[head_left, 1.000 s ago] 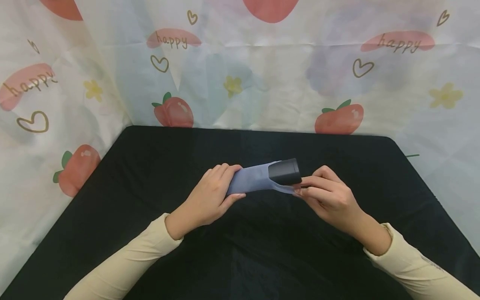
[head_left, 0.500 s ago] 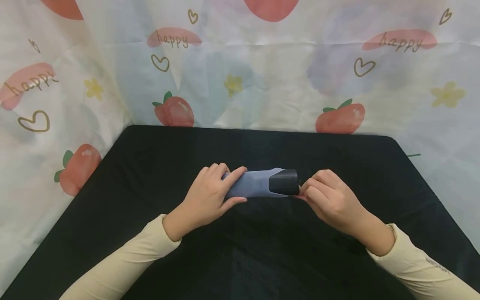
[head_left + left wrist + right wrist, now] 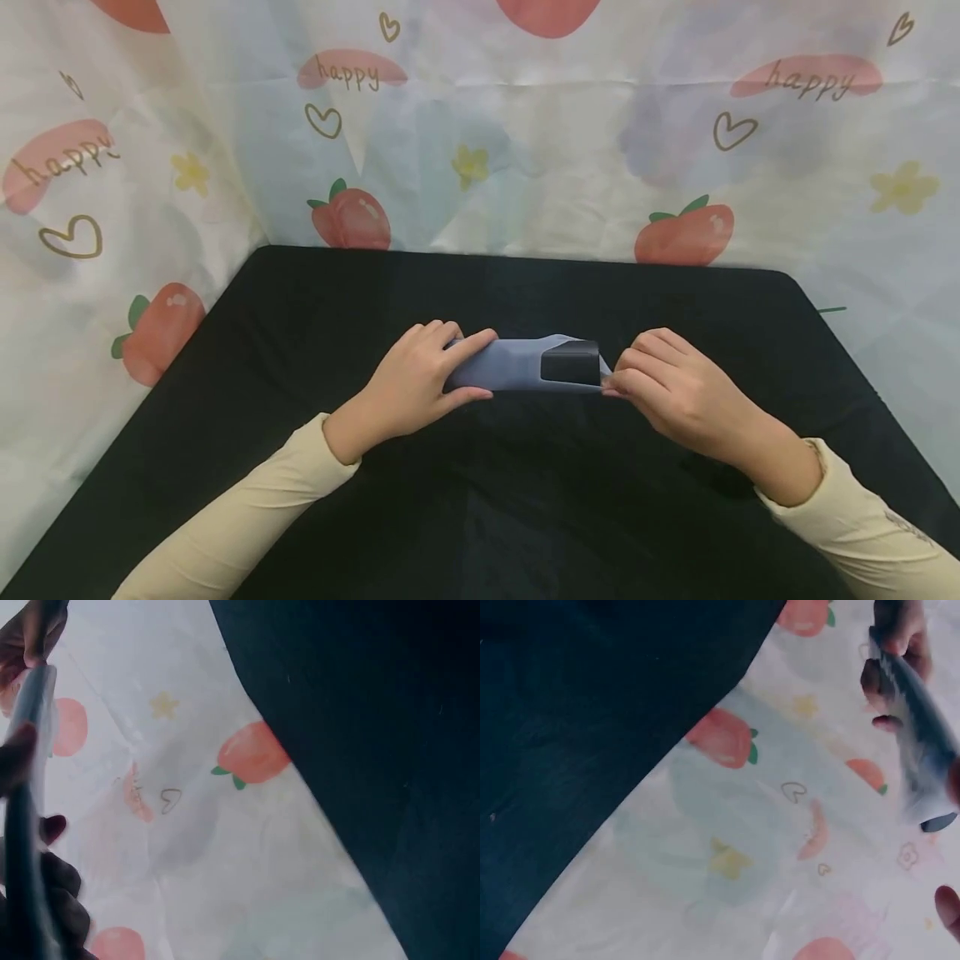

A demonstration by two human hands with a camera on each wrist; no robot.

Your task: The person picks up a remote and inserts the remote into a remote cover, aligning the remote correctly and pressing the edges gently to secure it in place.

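Observation:
A blue-grey, sleeve-like pouch [image 3: 513,364] lies lengthwise between the hands in the head view. At its right end shows a smooth black piece [image 3: 570,362], framed by the pouch's edge. My left hand [image 3: 408,375] grips the pouch's left end, thumb along the near side and fingers over the far side. My right hand [image 3: 686,396] pinches the edge at the right end with thumb and fingertips; the fingertips are partly hidden. Seen in the left wrist view, the pouch [image 3: 30,701] looks narrow from the side. Its dark end [image 3: 937,823] shows in the right wrist view.
A black-covered table [image 3: 465,492] spreads beneath the hands. Behind it and at both sides hangs a pale curtain [image 3: 540,125] printed with fruit, hearts and "happy". Cream sleeves [image 3: 247,512] cover both forearms.
The pouch has swung from slanting to nearly level. My right hand has shifted slightly right, and its fingers have bunched into a pinch at the edge. My left hand keeps its grip.

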